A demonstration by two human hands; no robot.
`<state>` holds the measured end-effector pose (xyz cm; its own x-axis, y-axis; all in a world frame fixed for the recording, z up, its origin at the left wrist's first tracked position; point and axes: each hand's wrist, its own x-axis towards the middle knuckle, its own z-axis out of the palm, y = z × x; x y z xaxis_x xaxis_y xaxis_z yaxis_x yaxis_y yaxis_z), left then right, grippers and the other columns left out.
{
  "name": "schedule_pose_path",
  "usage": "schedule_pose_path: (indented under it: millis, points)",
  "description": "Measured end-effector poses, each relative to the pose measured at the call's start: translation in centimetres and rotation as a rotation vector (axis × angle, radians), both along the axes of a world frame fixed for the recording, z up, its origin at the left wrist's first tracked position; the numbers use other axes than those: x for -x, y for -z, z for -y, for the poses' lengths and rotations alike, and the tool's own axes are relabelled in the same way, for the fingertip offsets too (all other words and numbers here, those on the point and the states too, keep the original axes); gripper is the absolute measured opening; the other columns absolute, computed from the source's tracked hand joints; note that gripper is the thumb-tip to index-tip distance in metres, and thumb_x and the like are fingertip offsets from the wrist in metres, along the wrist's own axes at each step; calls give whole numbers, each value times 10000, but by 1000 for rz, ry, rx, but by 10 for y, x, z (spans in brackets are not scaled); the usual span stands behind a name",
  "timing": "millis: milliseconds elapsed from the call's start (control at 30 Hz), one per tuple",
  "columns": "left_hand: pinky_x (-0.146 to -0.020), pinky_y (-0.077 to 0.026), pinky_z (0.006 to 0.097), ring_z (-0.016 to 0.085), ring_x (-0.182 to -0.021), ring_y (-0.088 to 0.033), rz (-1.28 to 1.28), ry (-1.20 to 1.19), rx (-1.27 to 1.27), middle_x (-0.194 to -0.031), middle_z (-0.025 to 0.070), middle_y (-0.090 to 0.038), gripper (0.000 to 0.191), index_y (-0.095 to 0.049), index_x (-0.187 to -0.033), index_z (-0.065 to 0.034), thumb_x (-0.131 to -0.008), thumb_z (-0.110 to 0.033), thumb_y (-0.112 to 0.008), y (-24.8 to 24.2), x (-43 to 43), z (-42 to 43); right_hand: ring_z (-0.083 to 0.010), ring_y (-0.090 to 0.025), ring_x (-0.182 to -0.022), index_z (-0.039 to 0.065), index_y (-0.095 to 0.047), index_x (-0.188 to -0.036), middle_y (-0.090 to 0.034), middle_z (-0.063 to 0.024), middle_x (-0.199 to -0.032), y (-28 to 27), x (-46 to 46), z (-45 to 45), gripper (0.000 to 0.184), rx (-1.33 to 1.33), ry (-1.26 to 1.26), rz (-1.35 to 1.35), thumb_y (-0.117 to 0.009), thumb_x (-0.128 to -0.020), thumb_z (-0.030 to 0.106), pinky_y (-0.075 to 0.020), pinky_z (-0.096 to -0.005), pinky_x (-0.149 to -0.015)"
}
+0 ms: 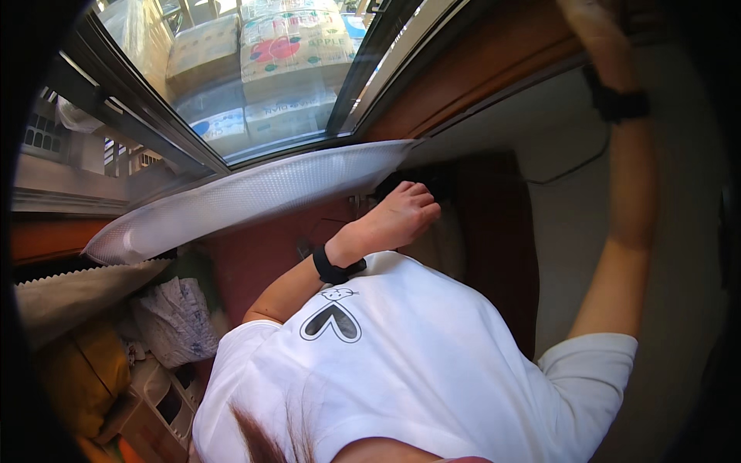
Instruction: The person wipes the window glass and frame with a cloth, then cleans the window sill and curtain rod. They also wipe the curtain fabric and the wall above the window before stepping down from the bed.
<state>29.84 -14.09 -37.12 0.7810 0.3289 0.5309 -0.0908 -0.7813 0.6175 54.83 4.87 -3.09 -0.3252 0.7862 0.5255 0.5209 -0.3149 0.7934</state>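
My left hand (402, 214) is held in front of my chest with its fingers curled in. No object shows in it, though the palm side is hidden. A black band circles that wrist. Just beyond the hand, a white bubble-textured sheet (260, 199) runs along the foot of the window (278, 139). My right arm stretches up at the right, also with a black wristband (622, 104). My right hand (590, 23) is blurred beside the brown wooden window surround (492, 63), partly cut off by the dark rim; whether it touches the wood cannot be told.
Behind the glass stand stacked cartons (298, 46), one with printed red apples. At left lie a crumpled patterned cloth (176, 321), a yellow bag (87, 370) and a cardboard box (147, 425). A dark brown panel (498, 249) and a thin cable (570, 172) are against the pale wall (561, 231).
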Motion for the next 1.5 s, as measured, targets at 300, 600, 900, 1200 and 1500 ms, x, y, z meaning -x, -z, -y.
schedule_pose_path:
  millis: [300,600,900,1200,1500]
  points:
    - [-1059,-426,412,285,-1138,-583,-120,-167,22,-1067,94,-656,190,-676,-1087,-61,-899,-59,-698,1,30,9,-401,-317,-1517,-37,-403,-1538,-402,-227,-1600,255,33,47,572,326,204,305,-476,-1040,235,-268,-527,-1227]
    - [-979,-475,407,307,-1022,-616,-99,-383,59,-991,108,-651,198,-657,-1026,-49,-842,14,-692,-1,60,25,-387,-404,-1443,-36,-498,-1480,-450,-194,-1561,443,48,49,539,829,187,-95,-454,-1001,209,-278,-523,-1204]
    - [-890,-477,410,317,-961,-613,-176,-380,42,-973,109,-656,190,-661,-1025,-54,-850,19,-674,-12,33,36,-287,-617,-1129,61,-766,-996,-693,-98,-1080,344,52,95,172,749,-451,-748,-671,-853,49,-552,-368,-899]
    - [-896,-477,395,297,-968,-612,-270,-286,-17,-966,93,-657,190,-669,-1059,-59,-874,-20,-682,-21,-24,45,-314,-614,-1033,72,-644,-1196,-591,-136,-1142,194,-40,191,286,-330,-964,-1336,-666,-914,30,-526,-418,-853]
    - [-890,-463,401,314,-983,-603,-365,-293,25,-968,100,-656,188,-664,-1059,-58,-877,-12,-647,-25,-48,62,-340,-632,-1022,13,-572,-1186,-581,-180,-1148,204,-41,123,290,-418,-1025,-1371,-698,-925,15,-533,-411,-859]
